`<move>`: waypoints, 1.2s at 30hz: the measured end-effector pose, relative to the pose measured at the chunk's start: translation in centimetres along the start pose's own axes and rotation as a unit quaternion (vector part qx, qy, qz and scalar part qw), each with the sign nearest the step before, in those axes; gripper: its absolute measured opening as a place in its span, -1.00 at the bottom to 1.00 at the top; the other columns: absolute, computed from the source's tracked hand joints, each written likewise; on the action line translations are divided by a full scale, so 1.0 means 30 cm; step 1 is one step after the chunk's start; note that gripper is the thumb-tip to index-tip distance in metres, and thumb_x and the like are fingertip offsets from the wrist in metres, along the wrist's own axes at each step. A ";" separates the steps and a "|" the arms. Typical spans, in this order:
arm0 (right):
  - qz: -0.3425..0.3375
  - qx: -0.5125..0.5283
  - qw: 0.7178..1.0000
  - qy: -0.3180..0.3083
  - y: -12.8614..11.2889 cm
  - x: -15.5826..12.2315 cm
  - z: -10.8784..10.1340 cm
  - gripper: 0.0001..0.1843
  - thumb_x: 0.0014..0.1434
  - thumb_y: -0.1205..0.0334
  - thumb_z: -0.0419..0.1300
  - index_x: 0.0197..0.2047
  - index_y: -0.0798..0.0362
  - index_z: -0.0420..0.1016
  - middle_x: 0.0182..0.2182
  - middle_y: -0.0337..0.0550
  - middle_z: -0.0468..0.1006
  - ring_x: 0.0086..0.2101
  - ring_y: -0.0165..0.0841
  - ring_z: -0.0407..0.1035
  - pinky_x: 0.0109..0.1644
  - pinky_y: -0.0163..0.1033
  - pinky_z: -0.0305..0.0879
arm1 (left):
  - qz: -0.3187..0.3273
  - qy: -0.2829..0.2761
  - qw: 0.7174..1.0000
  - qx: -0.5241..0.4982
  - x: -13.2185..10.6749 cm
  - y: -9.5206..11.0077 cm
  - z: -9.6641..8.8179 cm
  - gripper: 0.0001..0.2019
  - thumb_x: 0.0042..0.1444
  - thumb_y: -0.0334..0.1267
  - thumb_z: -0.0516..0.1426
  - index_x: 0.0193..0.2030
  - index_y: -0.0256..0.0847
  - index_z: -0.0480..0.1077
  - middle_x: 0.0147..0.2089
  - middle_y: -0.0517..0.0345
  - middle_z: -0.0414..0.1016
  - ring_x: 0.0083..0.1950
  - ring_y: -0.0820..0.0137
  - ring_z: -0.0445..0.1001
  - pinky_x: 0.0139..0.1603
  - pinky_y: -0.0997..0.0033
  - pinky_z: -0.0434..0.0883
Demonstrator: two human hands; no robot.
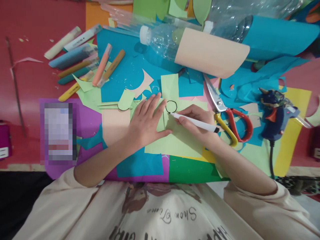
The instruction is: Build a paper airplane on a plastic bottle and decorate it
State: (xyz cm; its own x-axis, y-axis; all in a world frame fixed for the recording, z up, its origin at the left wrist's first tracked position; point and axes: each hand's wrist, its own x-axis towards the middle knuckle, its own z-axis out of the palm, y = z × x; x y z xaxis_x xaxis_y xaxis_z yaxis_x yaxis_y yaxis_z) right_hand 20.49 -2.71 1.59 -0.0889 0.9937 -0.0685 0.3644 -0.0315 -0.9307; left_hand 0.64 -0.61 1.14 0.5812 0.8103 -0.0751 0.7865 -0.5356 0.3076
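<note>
My right hand (198, 121) grips a white marker (197, 122) with a black end. Its tip touches the lower edge of a black circle outline drawn on light green paper (185, 143). Flat on the same paper lies my left hand (147, 120), fingers spread, just left of the circle. A narrow light green strip (170, 85) is above the circle. Close to my left fingertips rests a rounded light green cutout (125, 100) with a dark outlined end. Scissors (226, 111) with red and yellow handles lie open to the right of my right hand.
Several markers (75, 55) lie at the upper left. Plastic bottles wrapped in peach paper (212, 51) and blue paper (277, 38) lie at the back. A blue glue gun (277, 121) with a cord is at right, a blurred-out phone (60, 131) at left. Paper scraps cover the middle.
</note>
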 end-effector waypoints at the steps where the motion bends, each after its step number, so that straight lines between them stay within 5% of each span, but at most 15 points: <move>1: 0.002 -0.001 1.000 0.002 0.000 -0.001 0.001 -0.85 0.12 0.15 0.24 -0.32 0.06 0.50 -0.54 -0.21 0.59 -0.54 -0.36 0.46 -0.48 -0.27 0.30 | 0.000 0.001 1.000 -0.005 0.000 -0.002 -0.003 -0.20 0.15 0.12 0.16 0.40 -0.33 0.09 0.47 -0.27 0.03 0.47 -0.03 0.06 0.42 -0.05 0.05; 7: 0.018 0.011 1.000 -0.003 0.001 -0.003 0.002 -0.85 0.12 0.16 0.23 -0.33 0.07 0.50 -0.55 -0.21 0.56 -0.56 -0.39 0.42 -0.49 -0.29 0.28 | 0.010 0.015 1.000 -0.005 0.004 -0.028 -0.019 -0.47 0.30 -0.12 0.03 0.36 -0.24 0.18 0.42 -0.20 0.17 0.42 0.03 0.16 0.34 -0.01 0.17; 27: 0.027 0.006 0.999 -0.022 -0.009 0.007 0.004 -0.79 0.10 0.14 0.23 -0.32 0.11 0.59 -0.51 -0.17 0.59 -0.55 -0.42 0.38 -0.51 -0.32 0.23 | 0.018 0.021 0.999 -0.017 0.013 -0.051 -0.013 -0.47 0.29 -0.08 0.05 0.34 -0.22 0.22 0.37 -0.22 0.22 0.36 -0.01 0.21 0.30 -0.05 0.22; 36: 0.009 0.001 1.000 -0.028 -0.019 0.010 0.001 -0.81 0.09 0.19 0.23 -0.35 0.12 0.61 -0.53 -0.18 0.59 -0.56 -0.46 0.35 -0.54 -0.36 0.19 | 0.026 0.034 0.999 -0.015 0.018 -0.050 -0.019 -0.55 0.38 -0.20 -0.11 0.32 -0.25 0.26 0.33 -0.22 0.28 0.34 0.04 0.24 0.27 -0.04 0.26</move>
State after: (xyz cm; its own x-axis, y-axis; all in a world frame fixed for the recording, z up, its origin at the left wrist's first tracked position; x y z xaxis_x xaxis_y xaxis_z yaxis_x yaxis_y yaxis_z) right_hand 20.23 -2.41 2.08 -0.1340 0.9855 -0.1041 0.3651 -0.0486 -0.9297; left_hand -0.33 0.76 1.18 0.6056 0.7957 0.0058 0.7476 -0.5714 0.3386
